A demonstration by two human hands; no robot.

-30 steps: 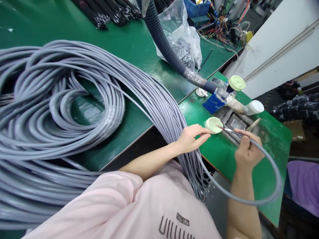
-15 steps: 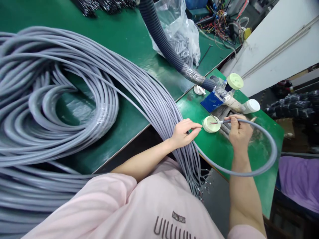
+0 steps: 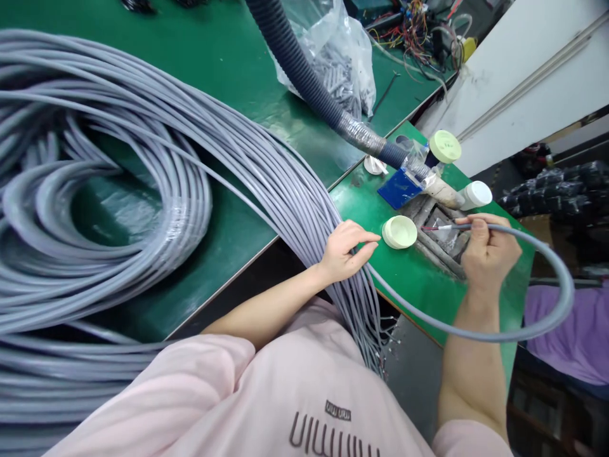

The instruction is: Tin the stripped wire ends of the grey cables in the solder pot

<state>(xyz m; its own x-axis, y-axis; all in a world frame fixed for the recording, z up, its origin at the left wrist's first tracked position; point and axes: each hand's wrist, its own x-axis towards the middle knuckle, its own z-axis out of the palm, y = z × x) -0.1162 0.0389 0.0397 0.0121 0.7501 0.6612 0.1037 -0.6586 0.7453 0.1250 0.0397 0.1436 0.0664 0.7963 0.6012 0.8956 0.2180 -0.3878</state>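
Observation:
My right hand (image 3: pixel 492 251) is closed around a grey cable (image 3: pixel 561 273) close to its stripped end. Thin wires (image 3: pixel 431 228), one of them red, stick out of that end to the left, over a dirty square-framed pot with a silvery surface (image 3: pixel 445 236). The rest of this cable loops out to the right and back under my right forearm. A pale yellow-green cup (image 3: pixel 399 232) stands left of the pot. My left hand (image 3: pixel 349 251) is beside the cup, over the grey cable bundle (image 3: pixel 285 184), index finger and thumb apart with nothing between them.
Large grey cable coils (image 3: pixel 181 216) cover the left table. A black ribbed hose (image 3: pixel 309 70) slants down to a nozzle above the pot. Around it are a blue plate (image 3: pixel 399 188), a yellow-green lid (image 3: pixel 445 146) and a white jar (image 3: pixel 476 195). A plastic bag (image 3: pixel 333 70) lies behind.
My right hand has moved right with the cable, and the wire ends have left the cup and are now over the pot. My left hand has stayed by the cup.

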